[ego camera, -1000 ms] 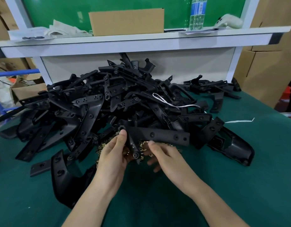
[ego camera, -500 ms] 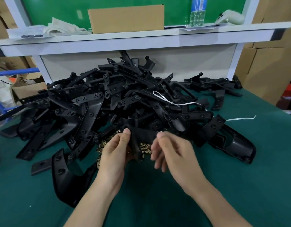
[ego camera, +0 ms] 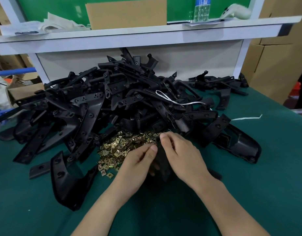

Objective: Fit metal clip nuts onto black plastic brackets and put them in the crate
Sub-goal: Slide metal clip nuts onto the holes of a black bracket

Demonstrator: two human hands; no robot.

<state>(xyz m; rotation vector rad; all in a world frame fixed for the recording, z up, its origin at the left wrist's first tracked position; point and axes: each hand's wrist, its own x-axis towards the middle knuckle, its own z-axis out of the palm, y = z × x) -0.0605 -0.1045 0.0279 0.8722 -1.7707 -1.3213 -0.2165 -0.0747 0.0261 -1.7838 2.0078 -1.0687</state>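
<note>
A green tabletop (ego camera: 248, 193) carries a big pile of black plastic brackets (ego camera: 112, 103), the landmark for everything else here. Behind the pile runs a white shelf (ego camera: 146, 38), and to the right of the pile, off the tabletop, stand brown cartons (ego camera: 274, 65). On the shelf, behind the pile, sits a plain cardboard box (ego camera: 126, 14). Right of the box is a clear bottle (ego camera: 201, 9) whose label is too blurred to read. At the pile's front left corner lies one curved bracket (ego camera: 68, 181) on its own. Touching the pile's front edge is a heap of brass-coloured metal clip nuts (ego camera: 119, 147), spread flat on the cloth. Just in front of the pile, at the right side of that heap, both hands meet on a single held bracket (ego camera: 161, 157), which stands between them. The left hand (ego camera: 138, 164) grips it from the left, thumb pressed on its side and fingers curled beneath. The right hand (ego camera: 182, 155) grips it from the right, thumb on its upper end. Whether a clip nut sits under either thumb cannot be told. A thin white strap (ego camera: 177, 102) loops across the pile's right slope.
</note>
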